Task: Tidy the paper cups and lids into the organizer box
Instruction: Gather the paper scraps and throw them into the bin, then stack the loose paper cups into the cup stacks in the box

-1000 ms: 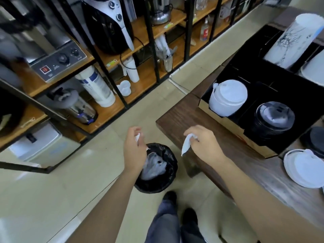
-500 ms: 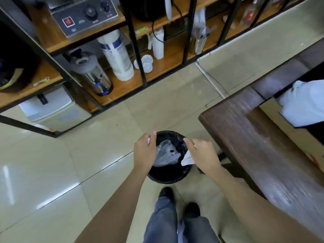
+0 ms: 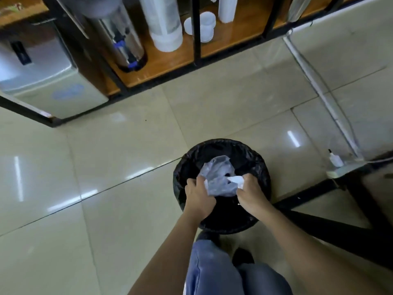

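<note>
Both hands are down over the bin (image 3: 221, 226) now, low inside its rim so the scraps drop in rather than onto the floor. The right hand (image 3: 252, 193) pinches a white scrap of paper (image 3: 236, 179) between thumb and fingertips, held just above the crumpled plastic bag (image 3: 219, 177) lying in the bin. The left hand (image 3: 198, 196) is curled shut beside that bag, a sliver of white (image 3: 205, 184) showing at its fingers. No cups, lids or organizer box in view here; this looks like clearing rubbish between loads.
</note>
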The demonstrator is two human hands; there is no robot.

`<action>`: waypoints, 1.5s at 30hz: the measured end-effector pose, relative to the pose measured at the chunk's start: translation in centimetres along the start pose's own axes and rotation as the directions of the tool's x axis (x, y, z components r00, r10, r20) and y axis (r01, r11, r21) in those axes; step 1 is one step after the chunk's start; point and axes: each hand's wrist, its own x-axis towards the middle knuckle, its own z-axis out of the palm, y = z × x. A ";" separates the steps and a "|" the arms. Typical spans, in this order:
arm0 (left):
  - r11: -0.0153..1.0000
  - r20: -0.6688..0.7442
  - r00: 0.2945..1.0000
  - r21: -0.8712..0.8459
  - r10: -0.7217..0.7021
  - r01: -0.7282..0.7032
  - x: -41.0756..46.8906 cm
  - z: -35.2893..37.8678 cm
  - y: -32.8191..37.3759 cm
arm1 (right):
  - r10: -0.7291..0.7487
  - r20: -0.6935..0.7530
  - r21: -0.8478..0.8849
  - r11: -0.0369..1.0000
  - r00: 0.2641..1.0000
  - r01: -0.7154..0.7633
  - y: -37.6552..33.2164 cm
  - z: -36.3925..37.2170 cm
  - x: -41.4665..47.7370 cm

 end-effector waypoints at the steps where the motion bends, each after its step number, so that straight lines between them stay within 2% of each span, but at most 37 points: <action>1: 1.000 0.019 1.000 0.016 0.001 -0.001 0.9 0.9 -0.6 | 0.005 0.024 -0.033 0.999 1.000 -0.004 0.7 0.7 1.0; 5: 0.977 0.124 0.992 0.214 -0.017 -0.010 2.0 2.3 -1.5 | 0.012 0.142 -0.335 0.942 0.990 0.036 2.1 1.2 1.8; 7: 0.949 0.092 0.995 0.308 0.048 -0.075 0.7 1.9 -1.4 | -0.023 0.159 -0.435 0.896 0.987 0.091 1.9 0.7 0.7; 10: 0.926 -0.017 0.990 0.355 0.143 -0.127 -2.3 -0.4 -0.4 | -0.166 0.077 -0.436 0.881 0.983 0.183 0.1 -1.1 -2.3; 15: 0.921 -0.167 0.952 0.342 0.257 -0.188 -8.5 -7.0 3.8 | -0.439 0.008 -0.460 0.796 0.898 0.393 -6.0 -5.5 -9.0; 20: 0.910 -0.300 0.888 0.337 0.347 -0.241 -13.8 -14.7 9.3 | -0.558 -0.047 -0.474 0.742 0.829 0.473 -13.7 -11.7 -15.4; 25: 0.860 -0.391 0.777 0.351 0.493 -0.369 -17.8 -20.9 15.1 | -0.636 -0.212 -0.537 0.710 0.742 0.456 -19.3 -17.9 -21.5; 30: 0.756 -0.364 0.667 0.397 0.650 -0.520 -21.3 -24.2 21.7 | -0.664 -0.389 -0.558 0.721 0.638 0.410 -21.0 -23.2 -26.1; 34: 0.646 -0.300 0.576 0.435 0.761 -0.627 -23.5 -24.4 26.8 | -0.631 -0.534 -0.525 0.769 0.563 0.364 -19.8 -26.9 -30.1; 38: 0.522 -0.205 0.485 0.447 0.850 -0.726 -25.8 -22.4 32.0 | -0.546 -0.678 -0.458 0.838 0.492 0.297 -17.0 -30.5 -34.6; 42: 0.366 -0.110 0.353 0.420 0.929 -0.830 -29.4 -18.6 37.0 | -0.456 -0.786 -0.419 0.890 0.417 0.183 -12.6 -33.9 -39.0; 45: 0.287 -0.074 0.280 0.372 0.957 -0.883 -32.1 -14.7 40.1 | -0.384 -0.848 -0.364 0.923 0.365 0.125 -8.4 -35.7 -42.5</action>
